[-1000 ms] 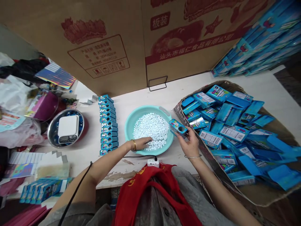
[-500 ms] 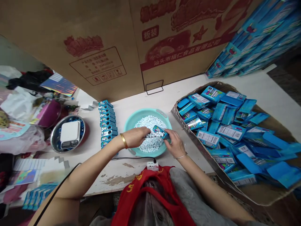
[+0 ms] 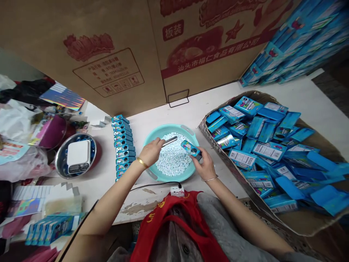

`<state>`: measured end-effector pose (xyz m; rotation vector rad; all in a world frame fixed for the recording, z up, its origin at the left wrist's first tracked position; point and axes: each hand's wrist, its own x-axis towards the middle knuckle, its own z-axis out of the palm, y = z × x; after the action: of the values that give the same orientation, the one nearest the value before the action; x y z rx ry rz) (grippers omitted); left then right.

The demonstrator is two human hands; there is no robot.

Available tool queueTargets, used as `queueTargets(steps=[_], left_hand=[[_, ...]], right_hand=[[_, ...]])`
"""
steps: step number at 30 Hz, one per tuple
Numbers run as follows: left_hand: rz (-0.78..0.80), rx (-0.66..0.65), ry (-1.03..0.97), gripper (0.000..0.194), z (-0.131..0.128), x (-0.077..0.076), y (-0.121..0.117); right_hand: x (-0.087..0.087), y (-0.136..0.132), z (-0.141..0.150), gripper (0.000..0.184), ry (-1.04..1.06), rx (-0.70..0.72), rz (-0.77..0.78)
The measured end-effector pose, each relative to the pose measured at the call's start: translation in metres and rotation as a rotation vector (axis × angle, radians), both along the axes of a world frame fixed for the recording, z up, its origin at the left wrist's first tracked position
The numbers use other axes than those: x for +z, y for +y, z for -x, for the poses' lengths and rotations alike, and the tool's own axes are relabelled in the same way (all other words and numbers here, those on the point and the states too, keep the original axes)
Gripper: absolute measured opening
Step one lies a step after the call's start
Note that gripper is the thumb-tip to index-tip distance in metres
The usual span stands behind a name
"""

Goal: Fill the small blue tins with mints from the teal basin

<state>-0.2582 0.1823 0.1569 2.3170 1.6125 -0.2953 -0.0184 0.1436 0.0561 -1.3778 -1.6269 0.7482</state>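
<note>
My left hand (image 3: 152, 152) is closed on a slim, silver metal scoop (image 3: 170, 141), its far end above the candies. Small, pale candies (image 3: 174, 160) cover the bottom of a turquoise plastic basin (image 3: 152, 135) in front of me. My right hand (image 3: 205, 165) grips a small blue candy box (image 3: 191, 148) over the basin's right side, tilted, with a round dark window on its end. To the left of the basin, a row of similar blue boxes (image 3: 124, 145) lies side by side on the white table (image 3: 147, 116).
A cardboard tray (image 3: 234, 182) heaped with blue boxes (image 3: 268, 151) is on the right. Large cartons (image 3: 114, 22) stand behind. A white scale (image 3: 79, 153) rests on a metal bowl (image 3: 60, 160) at left. A cable (image 3: 155, 183) runs to a white plug block (image 3: 177, 190).
My left hand has drawn back left and up from the candies, and the metal scoop now shows. My right hand and the box have shifted slightly right.
</note>
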Motion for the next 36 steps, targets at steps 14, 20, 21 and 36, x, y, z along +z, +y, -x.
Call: queueTargets(steps=[14, 20, 21, 36], left_hand=[[0.264, -0.407, -0.142, 0.035, 0.003, -0.152, -0.017], [0.455, -0.301, -0.282, 0.047, 0.001, -0.142, -0.04], [0.487, -0.256, -0.322, 0.048, 0.001, -0.139, -0.042], [0.352, -0.14, -0.657, 0.034, 0.011, -0.023, -0.025]], right_hand=[[0.001, 0.016, -0.004, 0.043, 0.447, -0.223, 0.243], [-0.001, 0.016, -0.003, 0.046, 0.523, -0.243, 0.245], [-0.001, 0.015, -0.003, 0.045, 0.525, -0.234, 0.248], [-0.005, 0.007, -0.014, 0.037, 0.066, 0.015, 0.079]])
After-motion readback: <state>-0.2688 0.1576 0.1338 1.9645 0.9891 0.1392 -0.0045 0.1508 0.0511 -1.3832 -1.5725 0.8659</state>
